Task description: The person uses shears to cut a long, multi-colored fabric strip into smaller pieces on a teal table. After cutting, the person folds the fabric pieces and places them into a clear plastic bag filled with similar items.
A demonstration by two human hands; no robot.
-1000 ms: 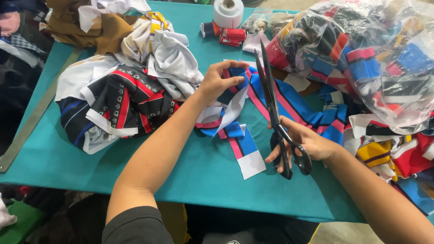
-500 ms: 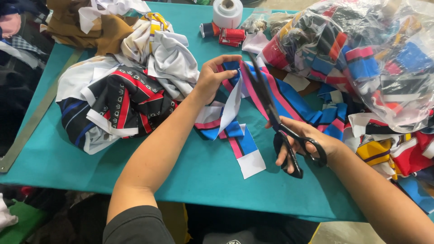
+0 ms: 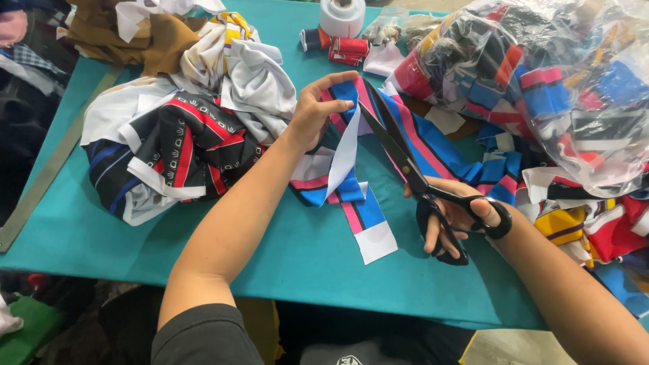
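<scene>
My left hand (image 3: pixel 316 111) pinches a striped fabric strip (image 3: pixel 351 196) of blue, pink and white, lifting its upper end off the teal table (image 3: pixel 94 230). My right hand (image 3: pixel 453 213) grips large black scissors (image 3: pixel 412 172) by the handles. The blades are parted and angled up to the left, with the tips right at the strip just beside my left fingers. The strip's lower end trails toward the table's front edge.
A heap of white, black and red garments (image 3: pixel 176 128) lies at the left. A clear plastic bag of coloured fabric scraps (image 3: pixel 541 74) fills the right, with loose scraps (image 3: pixel 595 230) below it. Thread spools (image 3: pixel 338 47) and a white tape roll (image 3: pixel 341 15) stand at the back.
The scissors have swung left and the blades have parted around the strip. My left hand has raised the strip's end slightly. My right hand has shifted to the right and down.
</scene>
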